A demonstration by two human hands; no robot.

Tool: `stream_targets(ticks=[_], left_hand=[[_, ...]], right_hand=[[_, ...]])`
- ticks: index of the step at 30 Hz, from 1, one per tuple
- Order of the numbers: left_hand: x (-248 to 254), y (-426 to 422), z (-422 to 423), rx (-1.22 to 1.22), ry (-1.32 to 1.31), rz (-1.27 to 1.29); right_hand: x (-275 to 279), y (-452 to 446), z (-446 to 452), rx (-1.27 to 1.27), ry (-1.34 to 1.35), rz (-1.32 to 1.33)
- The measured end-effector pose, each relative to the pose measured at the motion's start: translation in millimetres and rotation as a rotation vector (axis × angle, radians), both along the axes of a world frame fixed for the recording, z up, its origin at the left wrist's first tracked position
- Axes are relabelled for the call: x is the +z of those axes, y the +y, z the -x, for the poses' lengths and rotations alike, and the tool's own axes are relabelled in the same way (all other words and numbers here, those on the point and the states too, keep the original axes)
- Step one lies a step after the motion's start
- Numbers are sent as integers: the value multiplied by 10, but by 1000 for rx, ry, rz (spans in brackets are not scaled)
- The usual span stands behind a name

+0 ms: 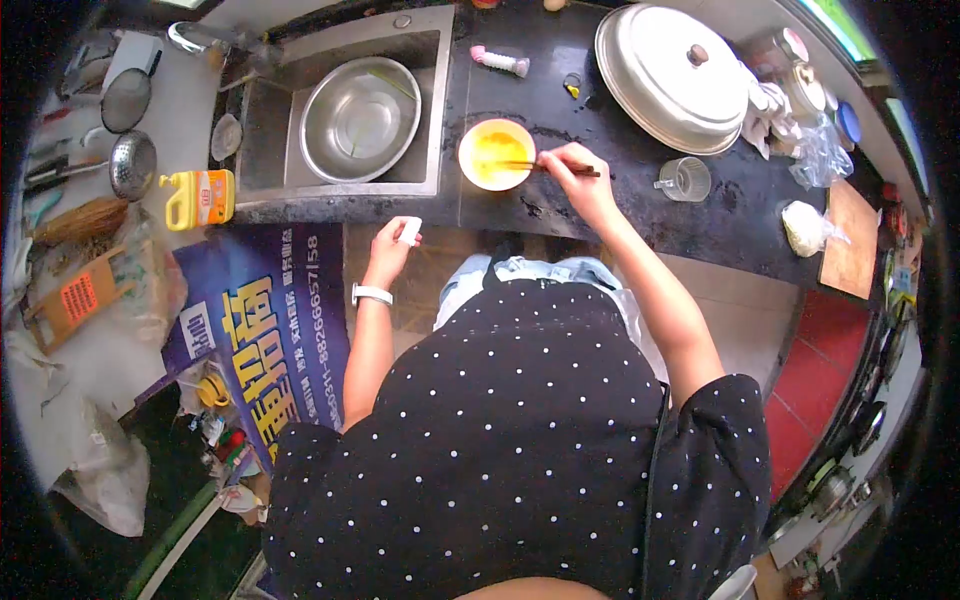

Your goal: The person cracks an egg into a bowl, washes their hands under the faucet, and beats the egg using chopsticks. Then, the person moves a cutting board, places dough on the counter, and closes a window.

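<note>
My right hand (580, 175) is closed round a pair of chopsticks (520, 164). Their tips dip into yellow liquid that looks like beaten egg (492, 150), inside a small bowl (497, 187) on the dark counter. Below the counter's front edge, my left hand (388, 250) is closed on a small white object (410, 231); its kind is not clear. A pale band circles my left wrist. To the right of my right hand stands a clear glass mug (686, 180).
Left of the bowl, a sink (442, 110) holds a metal basin (310, 120). A large lidded pot (665, 70) stands at back right, a cutting board (850, 240) further right. A yellow jug (200, 200) and strainers (132, 165) are at left.
</note>
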State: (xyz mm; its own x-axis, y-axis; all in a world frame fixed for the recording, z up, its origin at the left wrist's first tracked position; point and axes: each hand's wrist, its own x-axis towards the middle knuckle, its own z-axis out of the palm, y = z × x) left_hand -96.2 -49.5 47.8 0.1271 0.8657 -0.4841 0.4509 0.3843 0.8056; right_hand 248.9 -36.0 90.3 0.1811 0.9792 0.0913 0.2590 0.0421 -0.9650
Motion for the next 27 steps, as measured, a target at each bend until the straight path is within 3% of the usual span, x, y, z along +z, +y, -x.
stream_targets(ticks=[3,7,11,15,18,22,26,27], left_hand=[[64,-37,-110,42,-12,-1],[8,-87,-178,16,-46,-9],[0,-156,-214,43,-36,4],[-14,-177,-194,61,-65,6],[-13,-157,-208,83,-62,-10],[-48,-136,-175,49,-58,-18],[-14,-135,-191,65,-33,6],[-28,-151,-188,68,-47,1]], right_hand=[[-26,80,-94,-115,-92,-98],[-40,46,-110,106,58,62],[-34,135,-122,-79,-41,-68],[-117,118,-49,26,166,10],[7,185,-109,-60,-40,-72],[-150,192,-133,95,65,54],[-43,230,-189,-21,-61,4],[-108,219,-217,53,-60,102]])
